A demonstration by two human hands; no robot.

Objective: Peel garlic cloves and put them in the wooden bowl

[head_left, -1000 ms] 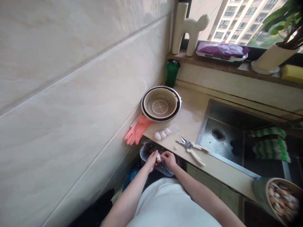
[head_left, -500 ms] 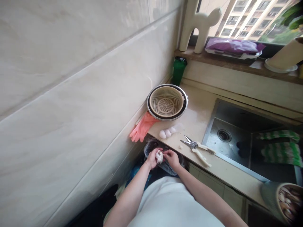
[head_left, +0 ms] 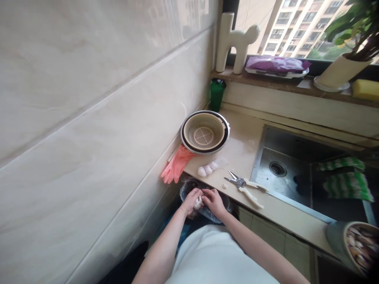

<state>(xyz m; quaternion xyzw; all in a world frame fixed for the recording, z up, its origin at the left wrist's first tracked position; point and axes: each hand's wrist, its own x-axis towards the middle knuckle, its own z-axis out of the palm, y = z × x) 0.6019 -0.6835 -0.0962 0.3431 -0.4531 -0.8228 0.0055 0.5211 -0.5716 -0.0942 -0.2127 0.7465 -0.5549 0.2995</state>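
Observation:
My left hand [head_left: 191, 200] is closed around a whitish garlic bulb [head_left: 198, 202], which is partly hidden by the fingers. At the bulb's right side, my right hand [head_left: 213, 202] grips it with bent fingertips. Both hands are over a bin lined with a clear bag [head_left: 217, 216]. On the counter just beyond, several whole garlic bulbs [head_left: 207, 169] lie in a row with clear wrapping at one end. A small pale piece, perhaps a clove [head_left: 225, 186], lies near the spread blades of white-handled kitchen shears [head_left: 241, 182].
Pink rubber gloves [head_left: 178, 163] hang over the counter edge by the wall. A beige strainer basket [head_left: 204, 132] sits in a bowl behind them. The steel sink [head_left: 291, 157] holds a green-striped cloth [head_left: 348, 183]. At the lower right stands a filled pot [head_left: 337, 240].
My right hand has come closer to my left, and its fingers now cover more of the garlic bulb. The camera view has tilted slightly upward and right.

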